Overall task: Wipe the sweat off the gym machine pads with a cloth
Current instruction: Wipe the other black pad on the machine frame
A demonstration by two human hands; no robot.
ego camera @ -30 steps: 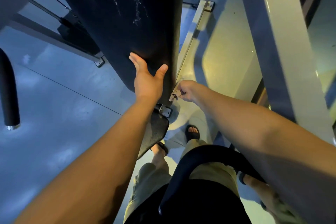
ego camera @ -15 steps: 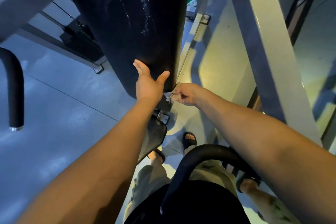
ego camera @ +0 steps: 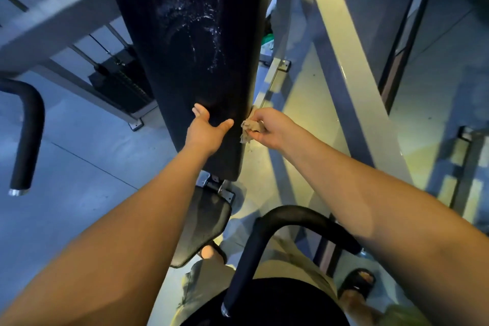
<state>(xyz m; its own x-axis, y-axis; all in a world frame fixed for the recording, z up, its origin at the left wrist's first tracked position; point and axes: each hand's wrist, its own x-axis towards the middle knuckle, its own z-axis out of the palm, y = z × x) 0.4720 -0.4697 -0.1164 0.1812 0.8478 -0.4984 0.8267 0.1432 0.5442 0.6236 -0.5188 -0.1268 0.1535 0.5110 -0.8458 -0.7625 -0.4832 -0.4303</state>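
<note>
Head view, looking down. Back pad (ego camera: 190, 34): long, black, tilted, narrowing toward its lower end. Its right edge runs close beside a pale frame beam (ego camera: 352, 74), with only a narrow gap between them. Its left edge has open floor (ego camera: 79, 161) beyond it.

Counts: 2 pads, 2 hands, 1 cloth, 2 black handles.

Seat pad (ego camera: 201, 225) sits just below the back pad's lower end, joined by a metal bracket (ego camera: 214, 185).

Left hand (ego camera: 205, 131) lies flat on the back pad near its lower end, fingers straight, thumb spread wide. Right hand (ego camera: 270, 127) pinches the cloth (ego camera: 250, 130): small, tan, crumpled, at the pad's right edge just beside the left thumb.

Sweat (ego camera: 201, 21): whitish droplet streaks in curved smears over the pad's upper middle, well above both hands.

Left handle (ego camera: 26, 135) stands well off the left edge. Right handle (ego camera: 277, 222) arcs near the seat pad's right side.
</note>
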